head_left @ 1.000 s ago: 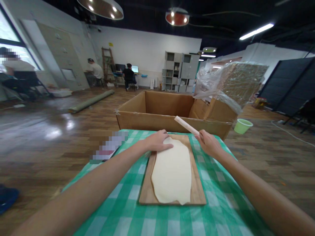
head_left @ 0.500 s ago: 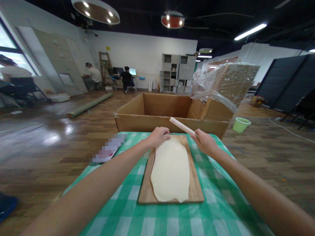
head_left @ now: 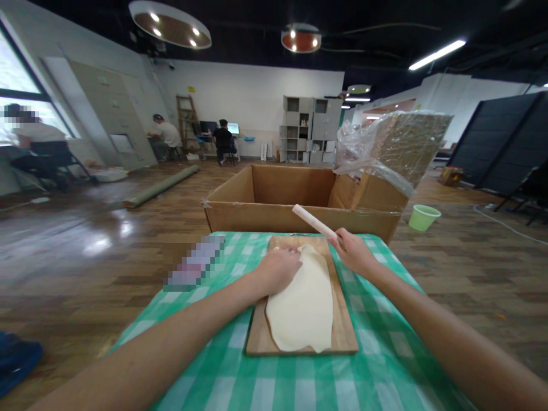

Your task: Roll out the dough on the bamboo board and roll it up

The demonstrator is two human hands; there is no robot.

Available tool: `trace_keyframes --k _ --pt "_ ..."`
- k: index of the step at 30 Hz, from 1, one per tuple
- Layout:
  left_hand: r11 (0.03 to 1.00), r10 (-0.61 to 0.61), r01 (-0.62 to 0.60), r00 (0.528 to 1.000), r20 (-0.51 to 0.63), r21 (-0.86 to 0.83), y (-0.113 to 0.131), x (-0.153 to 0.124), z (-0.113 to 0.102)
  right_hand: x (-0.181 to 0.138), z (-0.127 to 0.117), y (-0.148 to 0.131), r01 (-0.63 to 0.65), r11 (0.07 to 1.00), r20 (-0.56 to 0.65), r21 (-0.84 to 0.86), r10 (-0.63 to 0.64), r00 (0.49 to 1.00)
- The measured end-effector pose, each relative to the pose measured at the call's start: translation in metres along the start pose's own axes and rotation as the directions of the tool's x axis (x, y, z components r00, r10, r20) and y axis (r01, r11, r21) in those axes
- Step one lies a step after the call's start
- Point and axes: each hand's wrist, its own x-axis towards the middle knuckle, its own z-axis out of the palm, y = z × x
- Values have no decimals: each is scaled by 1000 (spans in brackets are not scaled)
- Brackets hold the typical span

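Observation:
A pale, flat sheet of dough (head_left: 302, 311) lies lengthwise on a wooden cutting board (head_left: 345, 337). My left hand (head_left: 279, 269) is over the dough's far left part, its fingers curled down and closed on the dough near the far edge. The fingertips are partly hidden. My right hand (head_left: 353, 251) grips one end of a light wooden rolling pin (head_left: 314, 221), held up off the board beyond its far right corner. The pin points up and to the left.
A green and white checked cloth (head_left: 274, 379) covers the table. At its far left lies a blurred-out flat item (head_left: 194, 265). Behind the table stands a large open cardboard box (head_left: 299, 220); a green bucket (head_left: 423, 218) is on the floor to the right. Several people sit further back.
My left hand has come nearer from the board's far end and now covers part of the dough. The dough's far edge has moved closer. The rolling pin remains raised in my right hand.

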Motion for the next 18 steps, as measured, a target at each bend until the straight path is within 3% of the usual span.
trace_keyframes --k 4,6,9,12,15,18 --pt "997 58 -60 998 -39 -39 -6 -10 -7 8 8 -24 -66 994 34 83 63 997" --pt "995 66 -69 997 -44 -68 -14 -15 -8 12 12 -38 -39 995 61 96 33 998" --pt "995 54 -60 996 -73 -80 -22 -25 -2 15 17 -55 133 979 75 155 -146 986" --pt "996 44 -47 998 -45 -70 -24 -34 4 14 19 -67 285 944 153 165 -310 938" --pt "995 50 -51 999 -18 -81 -25 -43 4 14 18 -69 254 967 246 23 -251 936" --pt "983 40 -55 995 -86 -176 -31 -46 1 16 16 -64 195 980 288 -44 -174 942"
